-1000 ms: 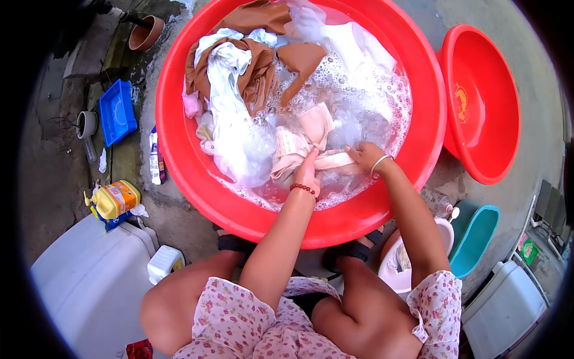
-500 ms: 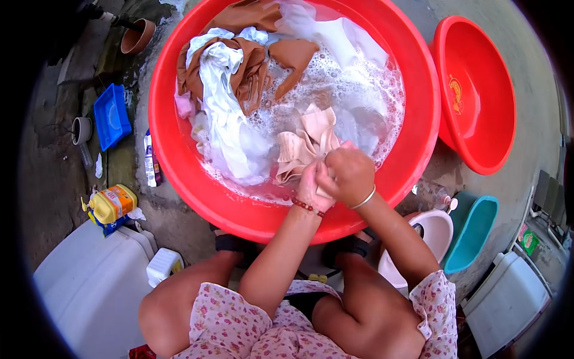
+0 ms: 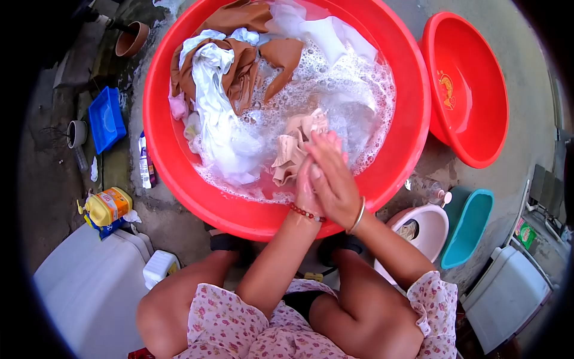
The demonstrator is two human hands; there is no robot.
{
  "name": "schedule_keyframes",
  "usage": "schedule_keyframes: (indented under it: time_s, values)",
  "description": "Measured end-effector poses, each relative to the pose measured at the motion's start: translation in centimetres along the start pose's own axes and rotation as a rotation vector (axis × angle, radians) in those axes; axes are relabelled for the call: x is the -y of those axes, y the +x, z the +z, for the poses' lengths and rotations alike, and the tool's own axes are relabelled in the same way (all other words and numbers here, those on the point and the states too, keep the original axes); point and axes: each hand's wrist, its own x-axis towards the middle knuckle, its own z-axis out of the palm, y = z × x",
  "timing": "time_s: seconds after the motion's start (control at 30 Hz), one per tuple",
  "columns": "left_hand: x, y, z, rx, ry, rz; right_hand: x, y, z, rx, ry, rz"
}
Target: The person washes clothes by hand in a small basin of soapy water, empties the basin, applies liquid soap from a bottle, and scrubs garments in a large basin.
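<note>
A large red basin (image 3: 412,119) of sudsy water stands in front of me. My left hand (image 3: 306,190), with a red bead bracelet, is closed on a beige cloth (image 3: 293,149) at the near side of the basin. Flat across it lies my right hand (image 3: 336,182), fingers stretched out and pressing against the left palm. The cloth's folds stick out past the hands over the foam; the part between the palms is hidden. White cloth (image 3: 216,102) and brown cloth (image 3: 242,66) are bunched at the basin's left.
To the right are a smaller red basin (image 3: 478,90), a pink basin (image 3: 433,230), a teal tub (image 3: 469,230) and a clear bottle (image 3: 427,186). A blue tray (image 3: 107,119), a yellow detergent bottle (image 3: 109,206) and a white container (image 3: 160,267) are on the left.
My right hand has gone from a fist to stretched fingers laid over the left hand. The beige cloth is more crumpled and less of it shows. The view has shifted slightly.
</note>
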Motion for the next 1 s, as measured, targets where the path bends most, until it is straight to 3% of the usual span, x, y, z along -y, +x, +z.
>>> schedule_keyframes:
  time_s: [0.07, 0.1, 0.17, 0.23, 0.3, 0.33, 0.43, 0.5, 0.57, 0.6, 0.7, 0.77, 0.83, 0.87, 0.9, 0.93, 1.0]
  values:
    - [0.0, 0.0, -0.7, 0.088, -0.014, 0.091, 3.0, 0.1, 2.8, -0.056, -0.146, 0.357]
    - [0.3, -0.3, 0.8, -0.011, 0.047, 0.025, 1.3, 0.3, 1.9, -0.057, -0.138, 0.363]
    - [0.9, -0.7, 2.0, -0.169, 0.013, -0.136, -3.1, 1.2, -0.9, -0.09, 0.075, 0.113]
    - [0.5, -1.0, 2.3, -0.139, 0.021, -0.132, -3.0, 0.8, -1.3, -0.069, 0.033, 0.093]
    - [-0.3, -1.0, 0.8, 0.052, 0.026, 0.055, -2.0, 1.2, -1.7, -0.047, 0.04, 0.061]
    - [-0.7, -0.9, -0.1, 0.032, 0.116, 0.109, -1.4, 0.9, -1.4, -0.039, 0.052, 0.059]
    - [0.1, -1.4, 2.2, -0.142, 0.263, 0.017, -0.4, -0.4, -0.3, -0.019, 0.117, 0.065]
    - [1.0, -2.0, 3.1, -0.212, 0.12, -0.113, -1.3, -0.2, -0.9, -0.034, 0.058, 0.152]
    - [0.2, -2.2, 3.5, -0.137, 0.237, -0.066, 0.3, -0.6, -1.3, -0.053, 0.004, 0.045]
    - [-0.1, -1.6, 2.4, 0.101, 0.187, 0.035, 2.6, -2.0, -1.0, -0.001, -0.038, 0.011]
    - [-0.9, -1.6, 0.6, 0.148, 0.357, 0.128, 0.4, -0.5, -1.4, -0.038, 0.006, 0.068]
    - [0.5, -1.9, 2.2, 0.054, 0.286, 0.094, -1.7, 0.7, -1.0, -0.077, 0.068, 0.13]
    - [1.0, -2.4, 3.7, -0.18, 0.236, -0.157, -1.2, -0.2, -0.6, -0.09, 0.103, 0.168]
    - [0.8, -2.3, 3.0, -0.158, 0.259, -0.113, 0.1, -1.1, -0.4, -0.058, 0.065, 0.121]
    - [0.7, -2.1, 2.1, 0.074, 0.227, 0.044, 0.8, -1.4, -0.6, -0.039, 0.016, 0.058]
    - [-0.1, -1.5, 1.1, 0.116, 0.233, 0.085, -2.8, -4.0, 2.6, 0.104, -0.279, -0.238]
    - [-0.3, -2.1, 0.4, 0.12, 0.237, 0.108, -3.3, -3.4, 1.5, 0.057, -0.183, -0.126]
